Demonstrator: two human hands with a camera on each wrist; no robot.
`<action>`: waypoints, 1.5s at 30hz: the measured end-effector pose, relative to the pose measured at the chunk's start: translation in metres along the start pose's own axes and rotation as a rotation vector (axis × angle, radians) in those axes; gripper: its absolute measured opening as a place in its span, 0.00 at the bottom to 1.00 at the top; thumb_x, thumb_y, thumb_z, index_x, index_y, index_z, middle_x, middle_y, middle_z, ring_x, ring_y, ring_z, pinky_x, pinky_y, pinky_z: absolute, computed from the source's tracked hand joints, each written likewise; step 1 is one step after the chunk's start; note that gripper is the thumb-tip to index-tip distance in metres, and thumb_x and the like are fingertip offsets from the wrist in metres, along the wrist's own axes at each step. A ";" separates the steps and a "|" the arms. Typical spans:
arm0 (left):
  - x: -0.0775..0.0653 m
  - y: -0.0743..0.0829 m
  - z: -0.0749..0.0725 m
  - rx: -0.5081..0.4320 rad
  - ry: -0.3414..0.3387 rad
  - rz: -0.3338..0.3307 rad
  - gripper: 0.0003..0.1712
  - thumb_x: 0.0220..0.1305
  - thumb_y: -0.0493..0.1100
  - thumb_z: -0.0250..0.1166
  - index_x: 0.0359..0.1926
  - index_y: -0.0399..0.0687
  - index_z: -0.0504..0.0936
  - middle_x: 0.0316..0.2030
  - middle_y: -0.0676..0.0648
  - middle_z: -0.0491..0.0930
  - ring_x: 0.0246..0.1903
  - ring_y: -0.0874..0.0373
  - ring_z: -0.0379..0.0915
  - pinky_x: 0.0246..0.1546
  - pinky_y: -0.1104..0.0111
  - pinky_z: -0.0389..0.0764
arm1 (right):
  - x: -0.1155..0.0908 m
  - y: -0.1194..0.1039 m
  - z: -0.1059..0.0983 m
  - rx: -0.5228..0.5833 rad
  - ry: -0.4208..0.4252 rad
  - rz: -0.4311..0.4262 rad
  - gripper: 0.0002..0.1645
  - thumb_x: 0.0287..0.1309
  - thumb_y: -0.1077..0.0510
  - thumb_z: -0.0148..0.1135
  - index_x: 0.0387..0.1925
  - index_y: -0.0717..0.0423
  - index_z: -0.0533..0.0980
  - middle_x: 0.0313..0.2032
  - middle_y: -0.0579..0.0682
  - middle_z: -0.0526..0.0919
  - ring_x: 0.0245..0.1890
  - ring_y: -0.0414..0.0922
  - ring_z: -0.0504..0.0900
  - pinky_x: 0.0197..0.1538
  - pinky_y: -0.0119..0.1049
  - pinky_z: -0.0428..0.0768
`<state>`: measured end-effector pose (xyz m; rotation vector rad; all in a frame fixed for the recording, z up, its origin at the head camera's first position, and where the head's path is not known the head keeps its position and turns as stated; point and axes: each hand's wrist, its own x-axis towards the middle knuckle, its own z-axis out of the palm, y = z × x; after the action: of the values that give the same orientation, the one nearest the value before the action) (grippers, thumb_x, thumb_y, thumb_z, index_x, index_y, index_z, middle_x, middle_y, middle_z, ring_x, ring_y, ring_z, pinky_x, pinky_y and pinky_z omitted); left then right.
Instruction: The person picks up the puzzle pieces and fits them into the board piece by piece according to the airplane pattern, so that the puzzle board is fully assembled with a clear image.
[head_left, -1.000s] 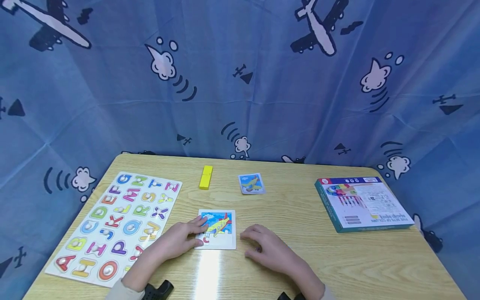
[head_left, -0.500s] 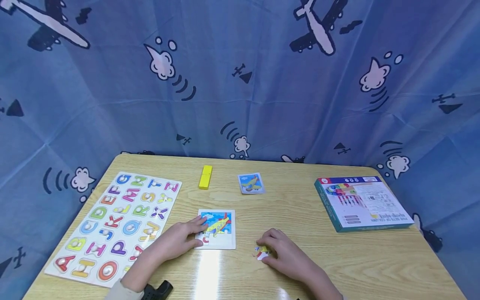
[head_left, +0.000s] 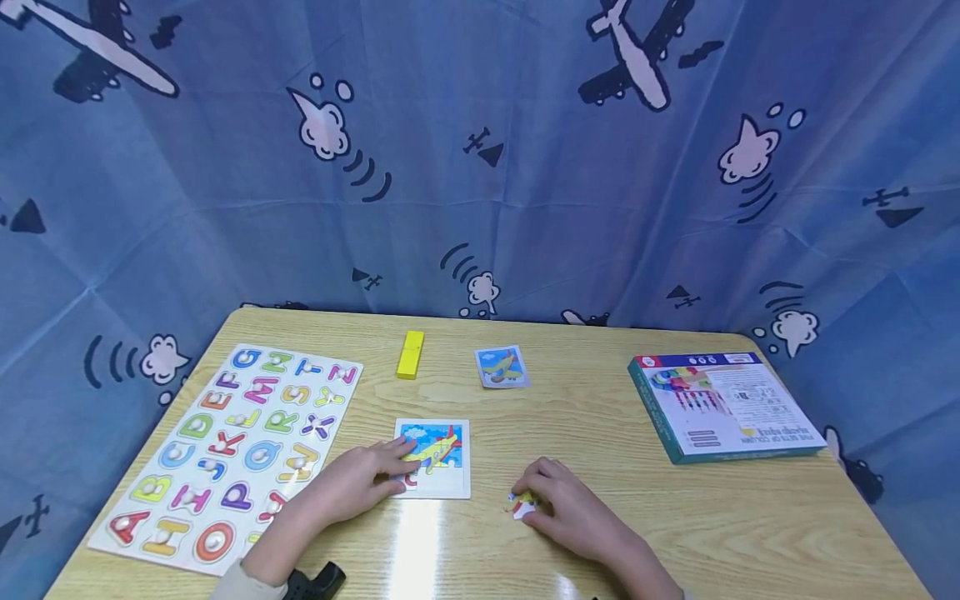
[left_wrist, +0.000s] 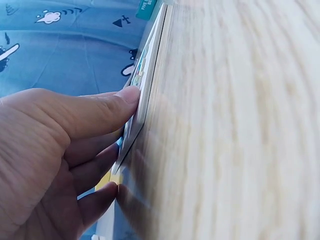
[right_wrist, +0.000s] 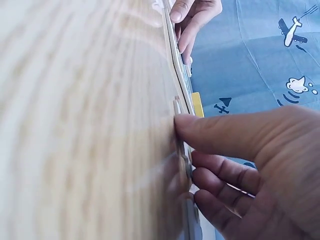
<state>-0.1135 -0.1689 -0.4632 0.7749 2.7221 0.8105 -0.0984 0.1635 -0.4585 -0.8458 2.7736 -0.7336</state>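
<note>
My left hand [head_left: 365,477] rests on the left side of a small picture puzzle board [head_left: 459,487], thumb and fingertips on its face. The board shows a yellow and red airplane on blue sky, with a bare white strip along its bottom. In the left wrist view my thumb [left_wrist: 131,95] presses near the board's edge. My right hand [head_left: 570,510] lies low to the board's right. Its thumb and curled fingers hold a yellow, red and white puzzle piece [head_left: 522,506]; more flat pieces [right_wrist: 190,215] lie under the fingers in the right wrist view, partly hidden.
An alphabet board [head_left: 247,442] with knobbed letters fills the table's left. Behind the puzzle lie a yellow block [head_left: 410,356] and a small airplane picture card [head_left: 502,367]. A flat game box [head_left: 727,408] lies at the right. A blue airplane curtain [head_left: 480,167] hangs behind.
My right hand has moved right, away from the board, and the colored piece came into view between thumb and fingers. During the last half second it stayed put. The left hand shifted slightly.
</note>
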 end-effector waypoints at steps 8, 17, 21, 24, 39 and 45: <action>0.001 -0.003 0.002 -0.083 -0.005 -0.008 0.19 0.63 0.46 0.62 0.56 0.53 0.80 0.65 0.50 0.68 0.68 0.47 0.59 0.65 0.50 0.63 | 0.002 -0.002 0.003 -0.006 0.012 -0.033 0.11 0.55 0.54 0.66 0.42 0.46 0.80 0.42 0.36 0.75 0.46 0.35 0.72 0.51 0.35 0.77; 0.001 -0.004 0.002 -0.113 0.009 -0.019 0.19 0.63 0.46 0.63 0.55 0.53 0.81 0.64 0.50 0.70 0.67 0.47 0.59 0.66 0.50 0.63 | 0.018 -0.021 0.007 0.002 0.019 -0.094 0.12 0.57 0.51 0.66 0.42 0.47 0.80 0.41 0.36 0.77 0.44 0.35 0.73 0.47 0.32 0.78; 0.001 -0.003 0.002 -0.118 0.009 -0.016 0.19 0.63 0.46 0.63 0.55 0.52 0.81 0.64 0.50 0.70 0.67 0.47 0.59 0.66 0.50 0.62 | 0.027 -0.029 0.014 0.001 0.050 -0.140 0.11 0.57 0.51 0.66 0.42 0.47 0.80 0.41 0.36 0.77 0.45 0.35 0.74 0.48 0.32 0.78; 0.001 -0.004 0.002 -0.122 0.005 -0.018 0.19 0.63 0.46 0.62 0.55 0.52 0.81 0.64 0.49 0.69 0.67 0.48 0.59 0.66 0.49 0.62 | 0.034 -0.033 0.018 0.009 0.057 -0.159 0.12 0.56 0.51 0.66 0.42 0.47 0.80 0.42 0.37 0.77 0.45 0.35 0.74 0.48 0.33 0.78; 0.001 -0.004 0.001 -0.103 -0.003 -0.012 0.20 0.63 0.47 0.62 0.56 0.54 0.80 0.65 0.50 0.68 0.67 0.49 0.59 0.66 0.50 0.62 | 0.057 -0.048 0.038 -0.047 0.128 -0.220 0.15 0.56 0.49 0.66 0.44 0.49 0.81 0.39 0.40 0.75 0.30 0.31 0.65 0.34 0.20 0.70; 0.001 -0.006 0.002 -0.097 -0.002 0.006 0.20 0.63 0.48 0.62 0.57 0.53 0.80 0.64 0.50 0.69 0.67 0.49 0.59 0.66 0.50 0.62 | 0.064 -0.052 0.042 -0.031 0.152 -0.262 0.15 0.56 0.51 0.66 0.45 0.51 0.82 0.38 0.40 0.74 0.30 0.31 0.65 0.34 0.20 0.70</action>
<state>-0.1169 -0.1718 -0.4684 0.7637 2.6578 0.9344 -0.1145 0.0730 -0.4690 -1.2252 2.8436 -0.8292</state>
